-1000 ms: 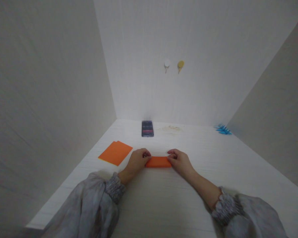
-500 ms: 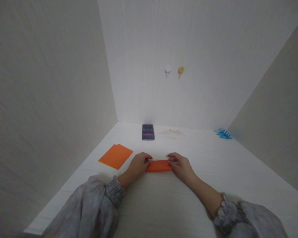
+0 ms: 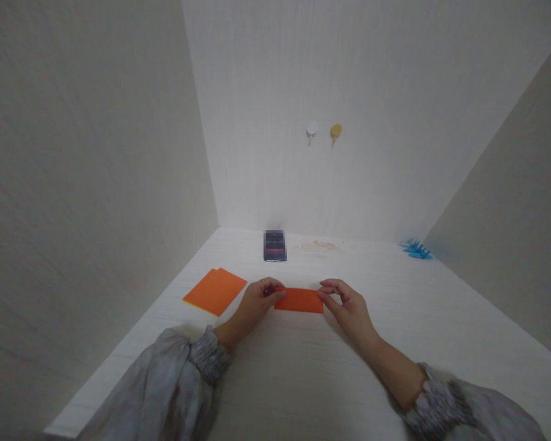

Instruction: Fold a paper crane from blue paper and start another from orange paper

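fingers (image 3: 274, 298) at ends of orange paper (image 3: 300, 301)

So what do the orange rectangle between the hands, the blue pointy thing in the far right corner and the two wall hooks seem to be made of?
Orange rectangle: paper, matte; it looks thin, with straight edges. Blue pointed piece: probably folded paper, judging by its sharp points, though it's small here. White hook and yellow hook: perhaps plastic or metal; I can't tell which.
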Motion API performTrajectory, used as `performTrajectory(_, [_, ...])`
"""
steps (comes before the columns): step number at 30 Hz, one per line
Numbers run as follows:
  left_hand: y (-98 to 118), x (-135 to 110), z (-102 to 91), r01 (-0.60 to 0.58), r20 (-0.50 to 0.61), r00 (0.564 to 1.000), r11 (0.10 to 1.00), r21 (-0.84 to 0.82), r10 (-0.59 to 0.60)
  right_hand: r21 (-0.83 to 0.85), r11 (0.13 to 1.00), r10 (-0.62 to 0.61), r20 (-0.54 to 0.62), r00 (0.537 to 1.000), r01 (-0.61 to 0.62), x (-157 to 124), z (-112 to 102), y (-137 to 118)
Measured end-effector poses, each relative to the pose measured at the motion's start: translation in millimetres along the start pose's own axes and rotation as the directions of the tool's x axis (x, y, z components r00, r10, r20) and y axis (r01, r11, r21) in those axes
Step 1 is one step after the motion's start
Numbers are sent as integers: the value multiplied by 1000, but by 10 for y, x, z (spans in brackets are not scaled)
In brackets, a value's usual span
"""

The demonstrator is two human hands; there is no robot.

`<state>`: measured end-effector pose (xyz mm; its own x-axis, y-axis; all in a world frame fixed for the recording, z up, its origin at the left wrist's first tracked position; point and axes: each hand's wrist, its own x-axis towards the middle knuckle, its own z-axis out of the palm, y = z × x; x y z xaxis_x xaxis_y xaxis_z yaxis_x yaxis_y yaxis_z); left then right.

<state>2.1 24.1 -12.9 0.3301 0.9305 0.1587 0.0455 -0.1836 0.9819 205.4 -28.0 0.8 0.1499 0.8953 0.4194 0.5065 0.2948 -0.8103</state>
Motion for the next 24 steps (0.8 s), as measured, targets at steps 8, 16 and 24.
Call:
performTrajectory(8, [115, -38, 23, 96, 5, 995, 972, -216, -98, 70, 997, -26, -17, 1000, 27, -7, -10, -6])
performTrajectory(16, [112, -35, 17, 96, -3, 995, 948, -303, -102, 134, 991, -1, -2, 1000, 2, -20, -7, 35])
performTrajectory(24, [96, -31, 20, 77, -25, 996, 961, -264, -87, 166, 986, 25, -5, 1000, -24, -20, -5, -20])
